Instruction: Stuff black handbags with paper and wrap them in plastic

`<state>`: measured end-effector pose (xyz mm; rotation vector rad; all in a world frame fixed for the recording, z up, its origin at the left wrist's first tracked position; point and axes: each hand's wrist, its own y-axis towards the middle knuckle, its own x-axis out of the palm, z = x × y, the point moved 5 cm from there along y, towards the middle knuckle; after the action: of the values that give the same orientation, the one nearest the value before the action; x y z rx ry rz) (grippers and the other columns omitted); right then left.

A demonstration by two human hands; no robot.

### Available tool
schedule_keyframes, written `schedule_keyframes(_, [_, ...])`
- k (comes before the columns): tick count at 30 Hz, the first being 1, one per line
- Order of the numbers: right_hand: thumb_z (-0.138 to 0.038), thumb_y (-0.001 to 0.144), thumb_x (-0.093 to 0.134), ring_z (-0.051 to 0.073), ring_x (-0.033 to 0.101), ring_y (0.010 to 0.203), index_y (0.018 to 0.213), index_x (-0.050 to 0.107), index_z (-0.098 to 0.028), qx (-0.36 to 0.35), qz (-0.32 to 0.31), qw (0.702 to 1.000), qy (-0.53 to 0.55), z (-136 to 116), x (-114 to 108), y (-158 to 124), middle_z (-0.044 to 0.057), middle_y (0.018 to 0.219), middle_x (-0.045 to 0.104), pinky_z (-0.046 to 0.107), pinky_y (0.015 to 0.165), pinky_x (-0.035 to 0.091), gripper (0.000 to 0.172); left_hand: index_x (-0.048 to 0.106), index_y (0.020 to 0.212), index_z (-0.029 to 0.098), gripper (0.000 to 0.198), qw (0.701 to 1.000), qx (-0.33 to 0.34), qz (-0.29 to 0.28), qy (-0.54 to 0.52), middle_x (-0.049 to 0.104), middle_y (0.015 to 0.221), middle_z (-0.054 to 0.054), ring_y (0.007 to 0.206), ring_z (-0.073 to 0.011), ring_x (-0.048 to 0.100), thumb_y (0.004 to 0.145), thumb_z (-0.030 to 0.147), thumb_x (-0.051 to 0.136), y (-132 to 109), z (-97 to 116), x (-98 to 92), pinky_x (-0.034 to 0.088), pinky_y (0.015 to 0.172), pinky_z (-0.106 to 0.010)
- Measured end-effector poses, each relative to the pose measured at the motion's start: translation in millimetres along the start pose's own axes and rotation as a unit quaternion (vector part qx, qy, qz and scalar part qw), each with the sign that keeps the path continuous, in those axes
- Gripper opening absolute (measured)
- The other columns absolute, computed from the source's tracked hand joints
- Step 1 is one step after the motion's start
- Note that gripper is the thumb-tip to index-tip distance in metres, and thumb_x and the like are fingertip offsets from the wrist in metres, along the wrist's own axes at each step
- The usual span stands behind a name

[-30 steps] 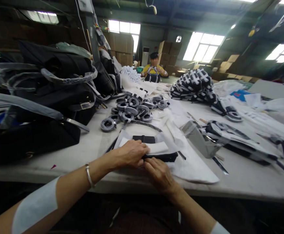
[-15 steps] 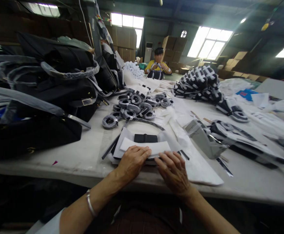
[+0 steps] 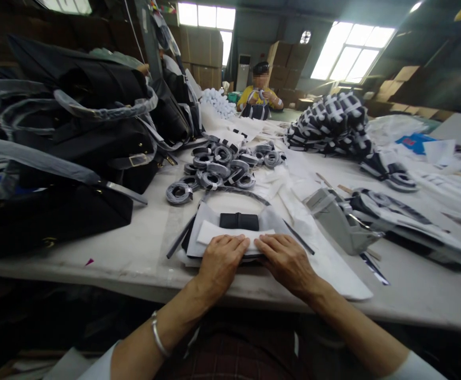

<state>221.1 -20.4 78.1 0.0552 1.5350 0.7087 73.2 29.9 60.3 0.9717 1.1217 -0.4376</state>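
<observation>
In front of me a black handbag (image 3: 185,241) lies flat near the table's front edge, its wrapped handle (image 3: 250,193) arching away from me. Thin white paper (image 3: 199,217) covers its upper face, and a small black leather piece with a band (image 3: 238,221) shows on it. A white foam strip (image 3: 211,233) lies along the near side. My left hand (image 3: 223,261) grips the strip's near edge, fingers on top and thumb hidden. Close beside it, my right hand (image 3: 288,261) holds the right part of the same edge, fingertips pressed on top.
Coiled wrapped straps (image 3: 218,168) are heaped beyond the bag. Black bags (image 3: 75,158) are stacked on the left. A grey tape dispenser (image 3: 339,224) stands right, beside wrapped parts (image 3: 400,221). A black-and-white pile (image 3: 329,124) is farther back. A co-worker in yellow (image 3: 260,95) sits across the table.
My right hand has moved up and closed onto the foam strip's near edge. My left hand stays on the strip. The view has shifted slightly.
</observation>
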Motion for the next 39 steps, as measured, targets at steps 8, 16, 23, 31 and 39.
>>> schedule_keyframes(8, [-0.012,0.096,0.049,0.023,0.061,0.107,0.118,0.067,-0.021,-0.001,0.098,0.995,-0.003,-1,12,-17,0.007,0.117,0.072,0.040,0.093,0.045,0.030,0.050,0.139,0.015,0.040,0.987,0.073,0.068,0.125,0.058,0.139,-0.011,0.127,-0.0239,0.054,0.102,0.019,0.038,-19,15,11.7,0.040,0.108,-0.046])
schedule_keyframes(16, [-0.010,0.094,0.044,0.028,0.054,0.124,0.129,0.059,-0.013,-0.009,0.068,0.995,-0.068,-19,10,-19,0.012,0.130,0.065,0.052,0.112,0.034,0.037,0.050,0.137,0.002,0.043,0.968,0.111,0.043,0.222,0.056,0.138,-0.022,0.123,-0.0313,0.058,0.099,0.015,0.036,-18,25,16.8,0.045,0.103,-0.048])
schedule_keyframes(23, [-0.010,0.091,0.044,0.033,0.052,0.126,0.129,0.057,-0.003,-0.036,0.042,0.987,-0.153,-35,14,-10,0.020,0.130,0.062,0.054,0.111,0.037,0.041,0.050,0.132,-0.002,0.040,0.965,0.159,0.033,0.204,0.060,0.131,-0.025,0.119,-0.0293,0.062,0.095,0.008,0.039,-11,18,22.6,0.050,0.097,-0.041])
schedule_keyframes(31, [-0.010,0.093,0.042,0.029,0.059,0.112,0.120,0.061,-0.009,-0.018,0.075,0.987,-0.142,-28,28,-6,0.016,0.121,0.067,0.046,0.102,0.043,0.033,0.052,0.130,0.000,0.038,0.969,0.156,0.049,0.185,0.062,0.130,-0.023,0.117,-0.0279,0.062,0.095,0.008,0.039,-9,11,22.0,0.051,0.096,-0.039])
schedule_keyframes(39, [-0.007,0.089,0.040,0.026,0.061,0.103,0.118,0.061,-0.009,-0.027,0.121,0.989,-0.084,-23,27,-3,0.014,0.112,0.069,0.042,0.096,0.045,0.036,0.054,0.128,0.004,0.037,0.967,0.121,0.067,0.215,0.064,0.125,-0.019,0.111,-0.0274,0.063,0.096,0.010,0.038,-3,18,25.4,0.051,0.092,-0.040])
